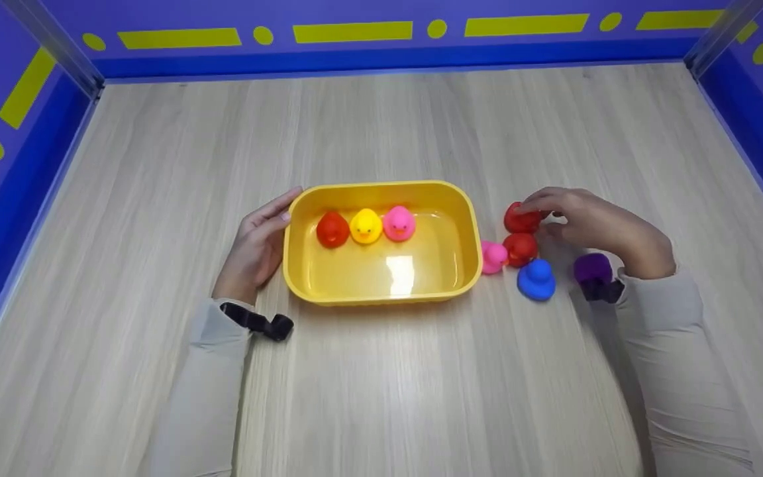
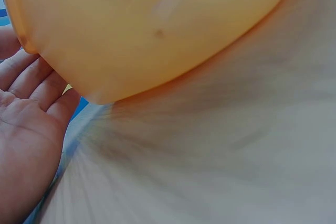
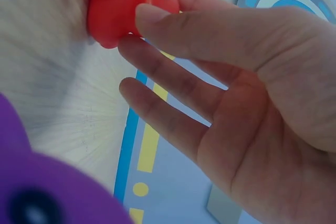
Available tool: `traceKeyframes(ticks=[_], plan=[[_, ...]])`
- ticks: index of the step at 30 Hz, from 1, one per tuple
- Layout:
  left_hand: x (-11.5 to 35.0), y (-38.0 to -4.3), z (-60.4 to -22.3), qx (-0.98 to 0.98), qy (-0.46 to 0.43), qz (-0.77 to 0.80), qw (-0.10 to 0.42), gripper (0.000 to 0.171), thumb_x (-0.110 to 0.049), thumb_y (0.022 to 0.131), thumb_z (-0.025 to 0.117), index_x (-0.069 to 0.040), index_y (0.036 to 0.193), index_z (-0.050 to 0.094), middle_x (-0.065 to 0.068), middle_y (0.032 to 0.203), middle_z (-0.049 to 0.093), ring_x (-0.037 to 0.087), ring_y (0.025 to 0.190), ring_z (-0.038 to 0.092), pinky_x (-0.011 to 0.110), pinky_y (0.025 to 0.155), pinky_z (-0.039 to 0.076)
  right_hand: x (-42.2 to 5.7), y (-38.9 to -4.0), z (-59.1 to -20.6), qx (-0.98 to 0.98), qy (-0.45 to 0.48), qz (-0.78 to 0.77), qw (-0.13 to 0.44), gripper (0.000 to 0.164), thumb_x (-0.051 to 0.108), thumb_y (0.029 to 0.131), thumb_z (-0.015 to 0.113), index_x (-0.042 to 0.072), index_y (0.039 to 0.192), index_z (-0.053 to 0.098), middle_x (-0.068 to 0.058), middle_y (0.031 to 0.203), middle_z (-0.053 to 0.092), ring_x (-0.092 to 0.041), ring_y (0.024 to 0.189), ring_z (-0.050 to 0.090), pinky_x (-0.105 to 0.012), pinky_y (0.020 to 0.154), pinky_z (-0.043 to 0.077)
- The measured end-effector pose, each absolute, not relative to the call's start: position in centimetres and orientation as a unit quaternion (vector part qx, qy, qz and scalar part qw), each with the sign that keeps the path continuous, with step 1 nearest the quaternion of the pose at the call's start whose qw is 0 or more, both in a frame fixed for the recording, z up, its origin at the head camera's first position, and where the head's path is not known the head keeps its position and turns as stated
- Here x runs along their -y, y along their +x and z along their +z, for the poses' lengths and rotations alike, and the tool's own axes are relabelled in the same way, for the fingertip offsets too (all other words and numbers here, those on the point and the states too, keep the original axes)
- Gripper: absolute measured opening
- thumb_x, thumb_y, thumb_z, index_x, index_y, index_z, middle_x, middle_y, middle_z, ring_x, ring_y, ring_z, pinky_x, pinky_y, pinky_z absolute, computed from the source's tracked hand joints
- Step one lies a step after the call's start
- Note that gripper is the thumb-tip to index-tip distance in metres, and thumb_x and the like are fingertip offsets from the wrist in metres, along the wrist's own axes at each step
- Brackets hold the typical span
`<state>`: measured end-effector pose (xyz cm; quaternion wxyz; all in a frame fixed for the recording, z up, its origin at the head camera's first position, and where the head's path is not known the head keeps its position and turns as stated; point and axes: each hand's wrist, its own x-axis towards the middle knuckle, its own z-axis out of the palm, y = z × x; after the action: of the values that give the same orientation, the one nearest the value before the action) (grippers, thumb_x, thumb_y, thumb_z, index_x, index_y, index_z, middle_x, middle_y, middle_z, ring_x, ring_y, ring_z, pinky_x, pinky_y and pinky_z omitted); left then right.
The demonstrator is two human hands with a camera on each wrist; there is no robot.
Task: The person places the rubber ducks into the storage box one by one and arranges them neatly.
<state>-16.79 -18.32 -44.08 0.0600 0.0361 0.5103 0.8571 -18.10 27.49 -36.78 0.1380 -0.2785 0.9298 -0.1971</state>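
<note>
A yellow plastic tub (image 1: 381, 299) holds a red rubber duck (image 1: 332, 230), a yellow duck (image 1: 366, 226) and a pink duck (image 1: 399, 223) in a row along its back half. My left hand (image 1: 252, 248) rests against the tub's left end, its fingers fairly straight along the outer wall (image 2: 131, 40). To the right of the tub, my right hand (image 1: 583, 222) pinches another red duck (image 3: 115, 11) between thumb and fingertips. Just in front of that duck sit a second red duck (image 1: 520, 250), a pink one (image 1: 493, 257) touching or close to the tub, and a blue one (image 1: 536, 279).
A purple duck (image 1: 592, 268) lies beside my right wrist, partly behind the wrist camera's black strap (image 1: 601, 291). Under everything is a pale wood-grain tabletop (image 1: 381, 397). Blue-purple panels (image 1: 355, 59) with yellow marks wall it at the back and sides.
</note>
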Motion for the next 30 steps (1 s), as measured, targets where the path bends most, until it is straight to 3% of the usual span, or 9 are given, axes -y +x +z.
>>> traceKeyframes(ticks=[19, 30], plan=[[18.37, -16.85, -44.17, -0.508, 0.035, 0.858, 0.068, 0.047, 0.004, 0.093, 0.047, 0.010, 0.140, 0.040, 0.003, 0.127, 0.062, 0.014, 0.120, 0.056, 0.027, 0.105, 0.046, -27.65, -18.10, -36.92, -0.932, -0.277, -0.200, 0.125, 0.039, -0.016, 0.081, 0.062, 0.001, 0.116, 0.067, -0.017, 0.111, 0.066, -0.032, 0.099, 0.061, -0.049, 0.087, 0.056], [18.22, -16.82, -44.03, -0.504, 0.035, 0.861, 0.065, 0.047, 0.004, 0.093, 0.046, 0.011, 0.139, 0.041, 0.005, 0.127, 0.062, 0.015, 0.120, 0.056, 0.028, 0.105, 0.046, -27.58, -18.11, -36.79, -0.939, -0.262, -0.197, 0.102, 0.038, -0.012, 0.081, 0.066, 0.007, 0.114, 0.069, -0.009, 0.109, 0.068, -0.024, 0.098, 0.063, -0.044, 0.087, 0.057]])
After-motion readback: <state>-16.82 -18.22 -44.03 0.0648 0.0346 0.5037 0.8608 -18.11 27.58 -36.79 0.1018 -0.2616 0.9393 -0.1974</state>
